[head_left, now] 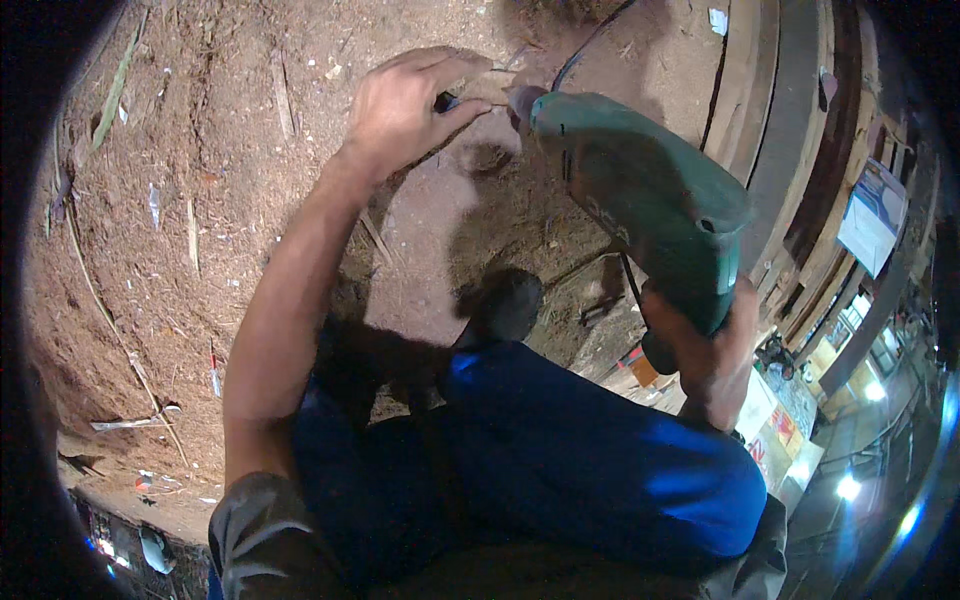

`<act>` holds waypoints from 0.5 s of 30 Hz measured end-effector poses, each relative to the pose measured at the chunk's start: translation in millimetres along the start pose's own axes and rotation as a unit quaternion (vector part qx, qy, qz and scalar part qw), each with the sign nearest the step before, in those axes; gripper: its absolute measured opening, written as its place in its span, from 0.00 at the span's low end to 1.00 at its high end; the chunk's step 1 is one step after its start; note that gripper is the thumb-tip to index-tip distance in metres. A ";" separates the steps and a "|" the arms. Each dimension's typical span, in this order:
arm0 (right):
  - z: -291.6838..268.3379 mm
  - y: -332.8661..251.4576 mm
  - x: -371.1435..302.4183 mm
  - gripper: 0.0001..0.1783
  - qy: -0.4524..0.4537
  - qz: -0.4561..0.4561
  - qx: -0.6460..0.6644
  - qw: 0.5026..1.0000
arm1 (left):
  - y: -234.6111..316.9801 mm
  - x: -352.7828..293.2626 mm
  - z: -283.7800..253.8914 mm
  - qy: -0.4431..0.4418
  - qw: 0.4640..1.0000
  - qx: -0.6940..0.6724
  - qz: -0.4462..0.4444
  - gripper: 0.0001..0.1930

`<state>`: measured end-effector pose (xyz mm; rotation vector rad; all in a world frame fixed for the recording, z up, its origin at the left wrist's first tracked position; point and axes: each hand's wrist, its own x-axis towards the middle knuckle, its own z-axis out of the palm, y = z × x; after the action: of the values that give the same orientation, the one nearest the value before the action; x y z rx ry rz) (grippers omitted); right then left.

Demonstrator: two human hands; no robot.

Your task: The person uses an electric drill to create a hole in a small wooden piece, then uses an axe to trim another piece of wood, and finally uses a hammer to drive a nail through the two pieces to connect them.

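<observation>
A green power drill point(640, 165) is gripped by its handle in my right hand point(718, 365), at the right above my knee. The drill's nose point(525, 103) points left toward my left hand point(405, 110). That hand is curled, thumb and fingers brought close together just in front of the nose. Whatever lies between those fingertips is too small and blurred to name. A dark cord point(632, 282) runs down beside the drill's handle.
Brown ground point(240, 120) strewn with wood shavings and scraps spreads below. Long wooden boards point(745, 90) lie along the right, with a blue-and-white sheet point(872, 218) on them. My blue-trousered legs point(580, 440) are bent in front of me. A dark cable point(590, 40) crosses the ground beyond the drill.
</observation>
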<state>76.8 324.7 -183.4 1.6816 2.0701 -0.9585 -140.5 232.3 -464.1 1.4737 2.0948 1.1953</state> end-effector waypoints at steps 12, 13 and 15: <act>-5.0 -1.2 -0.3 0.24 0.017 -0.026 0.162 0.986 | -4.1 1.4 -0.7 -0.008 0.999 -0.004 0.032 0.21; -6.6 0.2 -0.2 0.25 0.005 -0.031 0.147 0.989 | -4.4 1.8 -0.2 -0.003 0.999 -0.001 0.039 0.22; -8.8 3.0 -1.9 0.25 -0.004 -0.019 0.120 0.993 | -4.0 1.3 0.2 -0.014 0.999 -0.004 0.032 0.22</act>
<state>81.6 329.4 -176.7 1.7528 2.0560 -1.2696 -143.4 233.1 -467.0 1.5548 2.0371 1.1967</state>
